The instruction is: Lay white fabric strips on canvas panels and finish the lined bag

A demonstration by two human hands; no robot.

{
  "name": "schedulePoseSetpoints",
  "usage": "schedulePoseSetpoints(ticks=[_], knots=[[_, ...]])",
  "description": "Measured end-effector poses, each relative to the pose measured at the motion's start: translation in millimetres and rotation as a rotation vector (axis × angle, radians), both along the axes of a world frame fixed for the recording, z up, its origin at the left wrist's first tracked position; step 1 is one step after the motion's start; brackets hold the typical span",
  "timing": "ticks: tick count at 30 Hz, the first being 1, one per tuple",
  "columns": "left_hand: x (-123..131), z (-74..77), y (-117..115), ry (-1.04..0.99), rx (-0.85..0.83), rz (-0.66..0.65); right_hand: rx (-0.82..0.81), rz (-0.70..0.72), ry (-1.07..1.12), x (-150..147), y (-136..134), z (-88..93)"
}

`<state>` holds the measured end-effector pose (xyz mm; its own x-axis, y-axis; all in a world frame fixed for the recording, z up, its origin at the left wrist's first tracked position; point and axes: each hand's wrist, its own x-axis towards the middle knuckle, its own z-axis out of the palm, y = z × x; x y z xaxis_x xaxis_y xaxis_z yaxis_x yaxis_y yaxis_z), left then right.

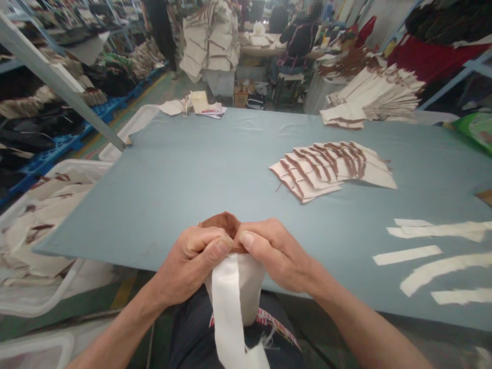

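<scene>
Both hands meet at the table's front edge over a cream fabric pouch (251,289) with a brown lining at its top opening. My left hand (192,259) is closed, its thumb and fingers pinching the pouch's rim. Right beside it, my right hand (274,251) pinches the same rim, thumbs nearly touching. A white fabric strip (226,312) hangs down from the rim in front of the pouch, its lower end frayed. The fingertips behind the brown lining are hidden.
On the blue-grey table (184,169) lies a fanned stack of cream pieces with brown edges (319,166). White strips (407,254) lie at right. A bigger fabric pile (378,95) stands at the back right. Bins (73,279) of fabric flank the left side. A person (300,38) sits beyond.
</scene>
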<state>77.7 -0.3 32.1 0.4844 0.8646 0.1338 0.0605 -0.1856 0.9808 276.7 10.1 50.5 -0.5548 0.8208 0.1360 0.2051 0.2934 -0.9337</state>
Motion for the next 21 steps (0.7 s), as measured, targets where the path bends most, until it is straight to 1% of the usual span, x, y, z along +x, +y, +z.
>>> schedulePoseSetpoints(ticks=[3,6,8,10,11,15,16,19,21], knots=[[-1,2.8,3,0.025,0.016,0.012,-0.004,-0.010,-0.034,-5,1,1.8],[0,3.3,4,0.017,0.042,0.026,0.069,-0.059,-0.050,-10,2,1.2],[0,2.0,4,-0.011,0.001,0.025,0.175,-0.081,-0.063,-11,2,0.8],[1,-0.1,3,-0.047,-0.077,0.020,0.271,-0.078,-0.071,-10,3,0.4],[2,-1.2,3,-0.062,-0.113,0.018,0.286,-0.067,-0.067,-9,4,-0.3],[2,-4.4,3,-0.092,-0.180,-0.004,0.214,-0.017,-0.011,-5,5,-7.3],[2,-5.2,4,-0.099,-0.194,-0.012,0.218,-0.018,0.004,-5,4,-9.6],[-2,-7.3,5,-0.121,-0.213,-0.028,0.313,-0.026,0.011,-5,1,-11.3],[-5,-6.0,6,-0.134,-0.197,-0.042,0.372,-0.010,-0.013,-6,-3,-4.3]])
